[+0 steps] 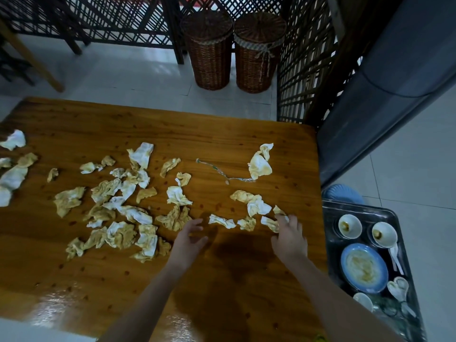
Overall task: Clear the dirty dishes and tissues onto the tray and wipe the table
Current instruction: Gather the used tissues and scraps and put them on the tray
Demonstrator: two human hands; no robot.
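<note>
Nearest the camera, both bare forearms reach out over the glossy wooden table (222, 144). L hand (191, 234) hovers just above the wood w/ fingers loosely spread and a little curled, pinching nothing; a small tissue scrap (222, 222) lies just right of its fingertips. R hand (288, 235) is palm-down near the table's right edge, fingers curled down onto a stained crumpled tissue (270, 223), bunching it; can't tell if it's lifted off the wood.

Just beside the table's right edge sits the metal tray (365, 209), lower than the tabletop. It carries a blue plate (361, 267) smeared w/ brown sauce, two small white bowls (350, 226) side by side at the far end, both w/ brown residue, and white spoons (397, 287) along the right side. A blue ribbed item (343, 191) shows just beyond the tray; can't tell what it is.

Mid-table, approx two dozen stained tissues (123, 213) are scattered, thickest left of centre, more running off the left edge. Farther right lies a larger wad (260, 164), w/ a thin twisted foil strip (222, 171) touching it.

Beyond the table: pale floor tiles, two lidded wicker baskets (209, 50) side by side, against a dark lattice screen (303, 70).
</note>
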